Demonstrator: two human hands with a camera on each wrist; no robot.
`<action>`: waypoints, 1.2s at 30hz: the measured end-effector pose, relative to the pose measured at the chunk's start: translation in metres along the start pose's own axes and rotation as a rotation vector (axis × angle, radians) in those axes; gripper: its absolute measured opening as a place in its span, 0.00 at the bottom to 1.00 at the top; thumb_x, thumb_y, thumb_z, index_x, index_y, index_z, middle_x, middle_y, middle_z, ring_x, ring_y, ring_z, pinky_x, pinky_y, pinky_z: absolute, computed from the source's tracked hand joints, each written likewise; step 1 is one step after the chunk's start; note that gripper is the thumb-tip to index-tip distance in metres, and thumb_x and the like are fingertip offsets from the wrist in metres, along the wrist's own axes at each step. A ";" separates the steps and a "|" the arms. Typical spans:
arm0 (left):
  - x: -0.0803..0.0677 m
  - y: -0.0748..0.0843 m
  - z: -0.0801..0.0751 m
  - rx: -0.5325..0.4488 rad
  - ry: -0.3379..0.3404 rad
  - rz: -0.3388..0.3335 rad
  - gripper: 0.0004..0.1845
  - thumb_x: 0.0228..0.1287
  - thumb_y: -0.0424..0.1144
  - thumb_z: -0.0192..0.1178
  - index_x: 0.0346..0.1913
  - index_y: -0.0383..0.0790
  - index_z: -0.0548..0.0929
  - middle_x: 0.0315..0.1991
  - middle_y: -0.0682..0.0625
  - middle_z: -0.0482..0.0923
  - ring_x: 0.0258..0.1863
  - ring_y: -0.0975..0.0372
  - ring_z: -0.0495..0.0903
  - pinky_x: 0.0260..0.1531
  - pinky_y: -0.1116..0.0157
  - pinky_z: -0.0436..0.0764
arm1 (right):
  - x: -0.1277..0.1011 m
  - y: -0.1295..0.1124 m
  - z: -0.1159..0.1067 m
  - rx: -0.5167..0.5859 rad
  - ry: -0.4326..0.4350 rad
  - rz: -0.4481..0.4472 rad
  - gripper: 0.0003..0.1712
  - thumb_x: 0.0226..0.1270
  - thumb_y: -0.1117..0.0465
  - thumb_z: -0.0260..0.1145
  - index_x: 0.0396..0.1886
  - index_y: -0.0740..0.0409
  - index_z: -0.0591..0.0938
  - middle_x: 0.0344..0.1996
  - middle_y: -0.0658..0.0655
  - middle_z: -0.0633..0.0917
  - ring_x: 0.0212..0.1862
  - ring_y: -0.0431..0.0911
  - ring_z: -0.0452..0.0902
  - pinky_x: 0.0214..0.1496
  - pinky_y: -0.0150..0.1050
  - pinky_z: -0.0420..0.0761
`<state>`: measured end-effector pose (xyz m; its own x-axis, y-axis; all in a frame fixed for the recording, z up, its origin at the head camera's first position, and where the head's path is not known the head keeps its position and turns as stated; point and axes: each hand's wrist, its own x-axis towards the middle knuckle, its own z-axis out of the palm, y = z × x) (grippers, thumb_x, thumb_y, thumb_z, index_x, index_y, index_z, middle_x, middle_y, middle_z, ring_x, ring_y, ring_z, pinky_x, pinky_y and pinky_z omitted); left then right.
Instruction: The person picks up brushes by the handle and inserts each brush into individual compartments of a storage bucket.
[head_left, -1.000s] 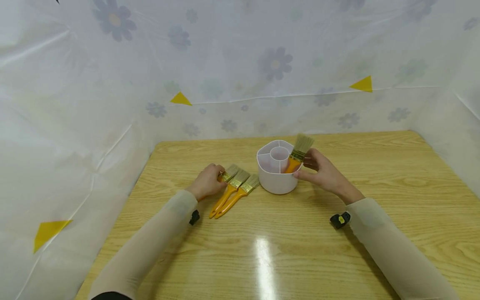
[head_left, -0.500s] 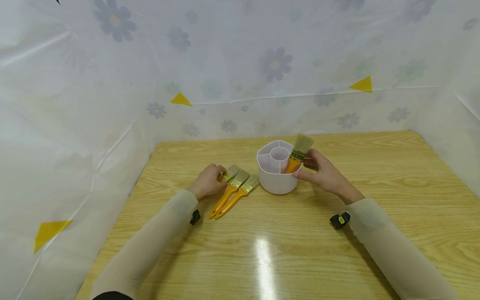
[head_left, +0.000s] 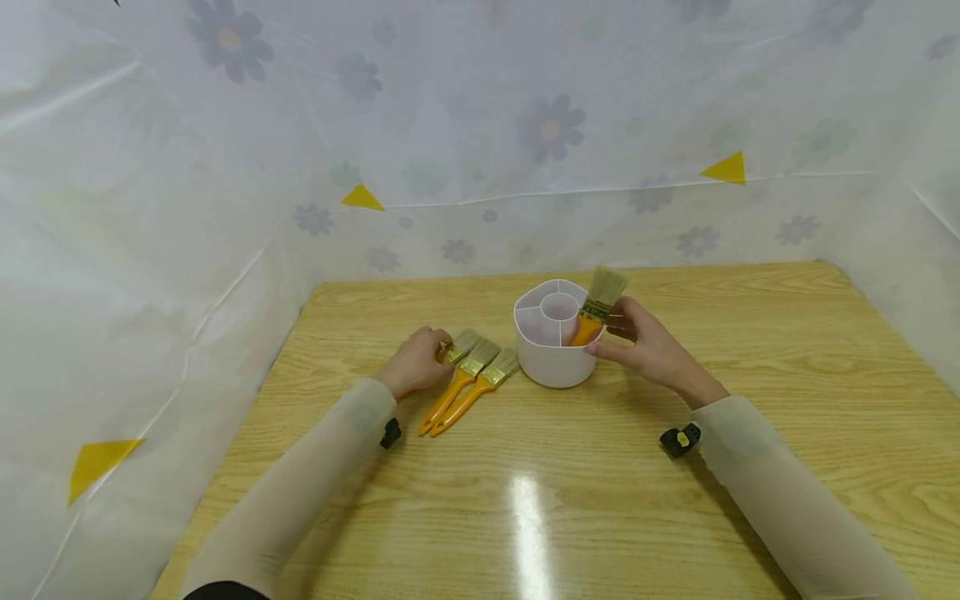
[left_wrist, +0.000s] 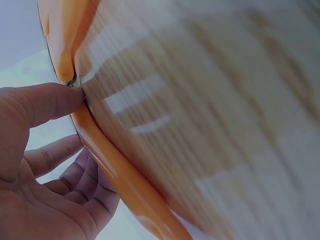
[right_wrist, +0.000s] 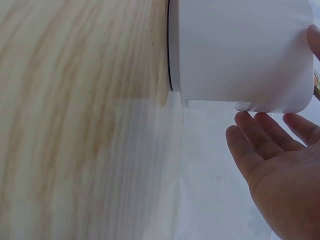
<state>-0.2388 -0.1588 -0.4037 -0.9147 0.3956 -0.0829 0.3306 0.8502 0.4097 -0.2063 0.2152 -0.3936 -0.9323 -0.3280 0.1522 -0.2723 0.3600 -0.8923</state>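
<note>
Your left hand (head_left: 415,364) curls over the leftmost brush (head_left: 459,346) on the tabletop (head_left: 525,467); your right hand (head_left: 645,346), fingers relaxed, touches the white holder (head_left: 551,362) beside its upright brush (head_left: 597,307)

We see two bare hands, left hand (head_left: 412,363) and right hand (head_left: 651,347), no rings, no gloves. Both arms wear thin, semi-sheer pale beige sleeves, left sleeve (head_left: 300,487) and right sleeve (head_left: 787,492), snug, ending at the wrists. A dark edge of clothing (head_left: 221,592) shows by the left upper arm. Small black wrist device (head_left: 388,434) under left wrist. Small black wrist device with a yellow dot (head_left: 680,438) under right wrist. Fingers (right_wrist: 255,135) bare, nails short.
</note>
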 end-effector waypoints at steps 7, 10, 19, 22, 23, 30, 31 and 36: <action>0.001 -0.003 0.002 0.003 0.004 0.006 0.24 0.57 0.37 0.66 0.57 0.34 0.77 0.42 0.43 0.73 0.38 0.55 0.73 0.41 0.56 0.75 | 0.000 0.001 0.000 0.002 0.000 -0.001 0.41 0.59 0.55 0.72 0.67 0.57 0.62 0.61 0.60 0.70 0.64 0.56 0.66 0.66 0.56 0.62; 0.001 -0.004 0.002 0.000 0.009 0.013 0.24 0.57 0.37 0.66 0.56 0.34 0.77 0.42 0.42 0.73 0.38 0.54 0.73 0.41 0.56 0.75 | 0.001 0.000 0.000 0.003 0.001 -0.001 0.41 0.59 0.55 0.72 0.67 0.57 0.62 0.61 0.60 0.70 0.64 0.56 0.66 0.66 0.56 0.62; -0.001 -0.004 0.001 -0.007 0.006 0.012 0.24 0.58 0.37 0.65 0.58 0.34 0.76 0.44 0.42 0.73 0.41 0.54 0.74 0.43 0.55 0.76 | 0.000 -0.001 0.000 0.004 0.002 0.003 0.41 0.59 0.55 0.72 0.67 0.57 0.62 0.61 0.60 0.70 0.64 0.57 0.66 0.66 0.56 0.62; -0.002 -0.003 0.000 -0.006 0.008 0.005 0.24 0.59 0.38 0.64 0.58 0.34 0.76 0.45 0.42 0.73 0.42 0.54 0.74 0.44 0.55 0.76 | 0.000 -0.001 0.000 0.005 0.000 0.007 0.41 0.59 0.55 0.72 0.67 0.57 0.62 0.61 0.60 0.70 0.64 0.57 0.66 0.66 0.56 0.62; -0.003 -0.003 0.000 -0.005 0.008 0.004 0.25 0.59 0.38 0.64 0.59 0.34 0.76 0.45 0.42 0.73 0.42 0.54 0.74 0.44 0.55 0.76 | 0.000 -0.001 0.000 0.004 0.000 0.008 0.41 0.59 0.55 0.72 0.67 0.57 0.62 0.61 0.60 0.70 0.64 0.57 0.66 0.66 0.57 0.62; -0.004 -0.002 -0.001 -0.004 0.012 -0.006 0.26 0.59 0.38 0.64 0.60 0.34 0.75 0.46 0.42 0.73 0.43 0.53 0.74 0.45 0.55 0.76 | 0.000 -0.001 0.000 0.003 0.000 0.008 0.41 0.59 0.55 0.72 0.67 0.57 0.62 0.61 0.60 0.70 0.64 0.57 0.66 0.66 0.57 0.62; -0.005 -0.002 -0.001 -0.003 0.013 -0.008 0.26 0.59 0.38 0.64 0.60 0.34 0.75 0.46 0.42 0.73 0.43 0.53 0.74 0.46 0.55 0.76 | 0.000 -0.001 0.000 0.003 0.000 0.008 0.41 0.59 0.55 0.72 0.67 0.57 0.62 0.61 0.60 0.70 0.64 0.57 0.66 0.66 0.57 0.62; -0.006 -0.002 -0.002 -0.007 0.015 -0.009 0.26 0.59 0.38 0.64 0.61 0.34 0.74 0.46 0.42 0.73 0.44 0.54 0.74 0.46 0.56 0.76 | 0.000 -0.001 0.000 -0.002 -0.004 0.011 0.41 0.59 0.54 0.72 0.67 0.58 0.62 0.61 0.60 0.70 0.64 0.58 0.65 0.66 0.57 0.62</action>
<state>-0.2346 -0.1631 -0.4020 -0.9211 0.3824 -0.0735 0.3203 0.8513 0.4157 -0.2061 0.2148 -0.3927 -0.9344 -0.3273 0.1405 -0.2622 0.3651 -0.8933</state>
